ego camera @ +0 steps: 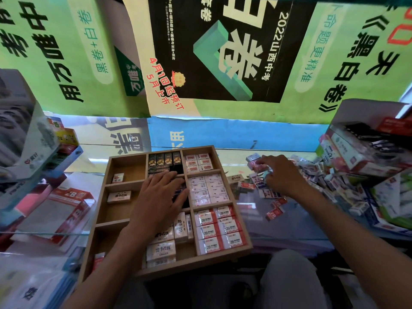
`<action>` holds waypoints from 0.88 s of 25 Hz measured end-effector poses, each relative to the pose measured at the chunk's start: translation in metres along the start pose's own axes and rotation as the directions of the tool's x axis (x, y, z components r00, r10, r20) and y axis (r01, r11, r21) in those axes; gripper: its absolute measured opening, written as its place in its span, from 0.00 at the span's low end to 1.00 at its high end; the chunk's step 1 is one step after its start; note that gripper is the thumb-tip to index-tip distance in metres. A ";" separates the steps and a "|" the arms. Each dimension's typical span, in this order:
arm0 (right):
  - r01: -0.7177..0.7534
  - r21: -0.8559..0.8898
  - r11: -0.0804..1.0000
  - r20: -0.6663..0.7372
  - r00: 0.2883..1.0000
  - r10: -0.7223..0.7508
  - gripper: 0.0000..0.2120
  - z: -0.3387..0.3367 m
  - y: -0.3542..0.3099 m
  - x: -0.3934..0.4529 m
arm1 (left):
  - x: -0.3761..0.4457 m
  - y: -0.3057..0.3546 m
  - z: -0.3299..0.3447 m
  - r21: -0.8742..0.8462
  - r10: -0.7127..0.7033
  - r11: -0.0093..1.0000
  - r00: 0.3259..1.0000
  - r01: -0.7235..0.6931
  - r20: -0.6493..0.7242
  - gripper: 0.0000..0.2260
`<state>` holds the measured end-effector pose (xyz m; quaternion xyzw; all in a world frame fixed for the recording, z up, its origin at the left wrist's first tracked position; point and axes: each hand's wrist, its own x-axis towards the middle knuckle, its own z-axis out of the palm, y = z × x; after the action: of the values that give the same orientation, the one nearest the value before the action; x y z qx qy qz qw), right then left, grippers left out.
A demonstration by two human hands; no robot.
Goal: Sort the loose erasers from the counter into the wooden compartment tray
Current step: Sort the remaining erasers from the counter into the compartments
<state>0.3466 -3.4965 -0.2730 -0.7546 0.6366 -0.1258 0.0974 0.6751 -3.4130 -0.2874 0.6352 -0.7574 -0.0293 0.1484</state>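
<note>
The wooden compartment tray (101,198) lies on the glass counter in front of me, its right and middle compartments filled with rows of erasers. My left hand (159,196) lies flat, fingers straight, pressing on black erasers (165,160) in the middle column. Loose erasers (275,211) are scattered on the counter to the right of the tray. My right hand (282,176) reaches into that pile, fingertips curled on a pink-wrapped eraser (258,167) at the pile's far edge. Two white erasers (119,196) sit alone in the left compartments.
Stacked stationery boxes (365,152) crowd the right side behind the pile. A red 2B eraser box (69,210) and plastic packets lie to the left. Green and black posters (214,52) form the wall behind. My knees show below the counter edge.
</note>
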 end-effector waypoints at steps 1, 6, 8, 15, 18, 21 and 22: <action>0.102 -0.008 0.995 -0.011 0.995 -0.102 0.21 0.003 -0.004 -0.004 | 0.000 0.000 0.000 -0.002 -0.004 1.000 1.000 0.004 0.003 0.25; 0.347 -0.131 0.929 0.083 0.937 -0.338 0.22 0.012 -0.023 -0.014 | 0.001 0.000 0.000 -0.002 -0.010 1.000 1.000 0.010 0.010 0.26; 0.360 -0.020 0.933 0.108 0.928 -0.356 0.17 0.013 -0.021 -0.018 | 0.000 0.000 0.001 0.004 -0.012 1.000 1.000 0.012 0.016 0.26; -0.149 -0.065 0.987 -0.073 0.987 0.144 0.24 -0.008 0.016 0.021 | 0.003 -0.003 0.003 0.009 0.001 1.000 1.000 -0.001 0.002 0.29; -0.192 -0.143 0.971 0.122 0.970 0.210 0.22 -0.005 0.024 0.033 | 0.003 -0.003 0.003 0.002 0.002 1.000 1.000 -0.002 -0.004 0.29; -0.130 -0.047 0.990 0.059 0.989 0.133 0.11 0.001 0.031 0.033 | 0.003 -0.003 0.003 0.002 0.005 1.000 1.000 -0.005 -0.002 0.29; -0.116 -0.006 0.993 0.039 0.992 0.117 0.10 0.001 0.033 0.032 | 0.003 -0.003 0.003 0.000 0.005 1.000 1.000 -0.005 -0.004 0.29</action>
<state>0.3212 -3.5335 -0.2815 -0.7187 0.6777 -0.1040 0.1157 0.6770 -3.4175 -0.2904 0.6332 -0.7588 -0.0279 0.1500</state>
